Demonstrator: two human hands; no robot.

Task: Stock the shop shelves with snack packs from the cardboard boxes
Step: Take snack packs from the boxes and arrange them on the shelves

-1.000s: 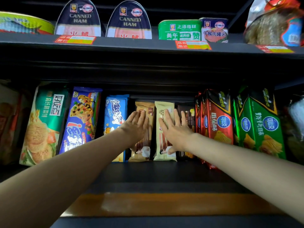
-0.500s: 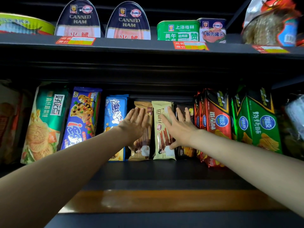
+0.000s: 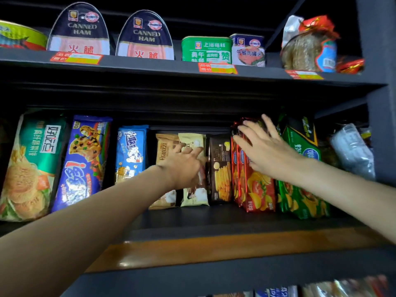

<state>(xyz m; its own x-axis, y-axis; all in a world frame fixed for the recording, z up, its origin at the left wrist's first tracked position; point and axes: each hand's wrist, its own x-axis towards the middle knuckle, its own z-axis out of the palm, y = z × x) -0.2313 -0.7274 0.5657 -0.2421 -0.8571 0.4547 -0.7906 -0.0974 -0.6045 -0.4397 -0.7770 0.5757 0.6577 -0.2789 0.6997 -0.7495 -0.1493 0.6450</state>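
Snack packs (image 3: 194,168), glossy, flat, stand upright.

shelf (image 3: 214,219): dark, packs upright in a row | green biscuit pack (image 3: 32,168) far left, leaning | blue chocolate-chip cookie pack (image 3: 83,161) beside it | small blue pack (image 3: 130,153) | tan Franzzi pack (image 3: 164,146), cream pack (image 3: 192,140), brown pack (image 3: 219,168) touching | red crisp packs (image 3: 257,189) | green crisp packs (image 3: 300,198)
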